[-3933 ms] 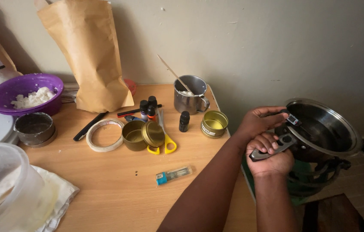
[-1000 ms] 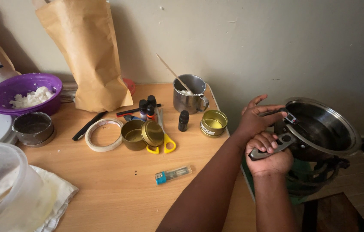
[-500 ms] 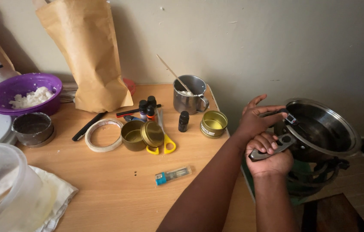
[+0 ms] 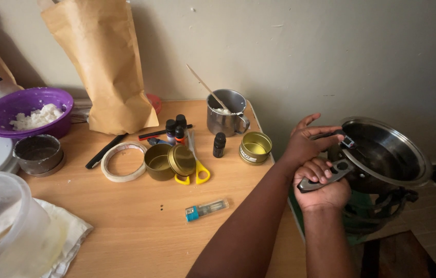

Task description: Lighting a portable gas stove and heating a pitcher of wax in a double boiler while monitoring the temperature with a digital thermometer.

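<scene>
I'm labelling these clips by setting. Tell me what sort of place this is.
Probably a home craft corner, perhaps for candle making: a wooden table with small gold tins, a purple bowl of white chunks, and a steel pot on a small burner beside it.

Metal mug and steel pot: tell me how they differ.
The metal mug stands on the wooden table with a stick leaning in it; the steel pot sits off the table on a burner, gripped by the right hand. The pot is wider and shallower. Both are shiny metal.
</scene>
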